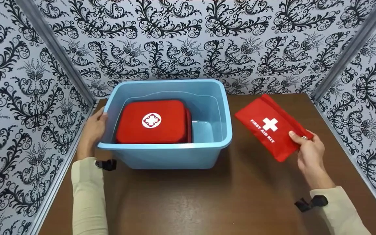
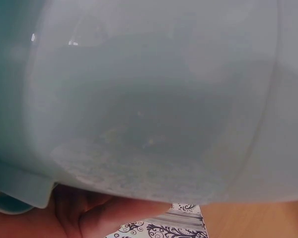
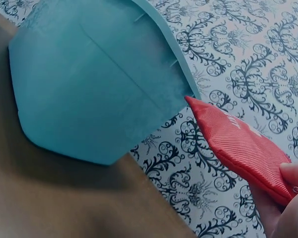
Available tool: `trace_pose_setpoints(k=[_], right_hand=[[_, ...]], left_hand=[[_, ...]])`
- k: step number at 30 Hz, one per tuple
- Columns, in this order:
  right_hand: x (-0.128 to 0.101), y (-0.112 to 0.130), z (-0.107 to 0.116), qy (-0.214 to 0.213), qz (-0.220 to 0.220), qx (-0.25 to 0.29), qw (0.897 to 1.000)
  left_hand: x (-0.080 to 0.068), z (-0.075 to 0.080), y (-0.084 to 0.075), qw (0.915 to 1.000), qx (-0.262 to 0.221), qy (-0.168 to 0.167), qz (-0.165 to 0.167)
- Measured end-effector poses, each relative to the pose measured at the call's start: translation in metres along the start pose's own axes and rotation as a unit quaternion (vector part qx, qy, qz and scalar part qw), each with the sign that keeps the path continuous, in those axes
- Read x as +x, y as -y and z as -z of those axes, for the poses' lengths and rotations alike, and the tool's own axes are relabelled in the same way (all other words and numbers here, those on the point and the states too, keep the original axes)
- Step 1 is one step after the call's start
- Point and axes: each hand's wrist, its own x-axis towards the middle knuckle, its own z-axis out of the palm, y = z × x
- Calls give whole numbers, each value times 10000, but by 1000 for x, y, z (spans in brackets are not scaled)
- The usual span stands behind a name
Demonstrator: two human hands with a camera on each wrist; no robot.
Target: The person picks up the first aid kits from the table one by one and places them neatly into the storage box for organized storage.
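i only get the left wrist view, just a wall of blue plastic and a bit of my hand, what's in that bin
Observer: In the head view the light blue plastic bin holds a red hard-shell first aid case with a white round emblem, lying flat on the left of its floor.
Operator: where's my left hand exactly
Observer: The left hand grips the bin's left rim, with the thumb over the edge.
Operator: and the other hand
Observer: The right hand pinches a red soft fabric first aid pouch with a white cross at its near corner, to the right of the bin.
Operator: pouch on the table or lifted
Observer: The right wrist view shows it held up off the brown wooden table, its far corner pointing toward the bin.
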Motion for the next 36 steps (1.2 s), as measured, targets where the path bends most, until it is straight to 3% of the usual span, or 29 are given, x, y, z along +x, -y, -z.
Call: trace_pose_setpoints(k=[8,18,25,36], right_hand=[[-5,7,-14,189,105,295,9993],[-18,9,-30,834,26,90,9965],[-25,5,-46,1565,58,-343,9871],[-32,5,-77,2350,-39,-694,9695]], left_hand=[[0,0,0,9999,-88,3,-51],[0,0,0,10000,-89,2,-31],[-1,1,0,10000,-53,-36,-49],[0,1,-1,10000,-48,1,-50]])
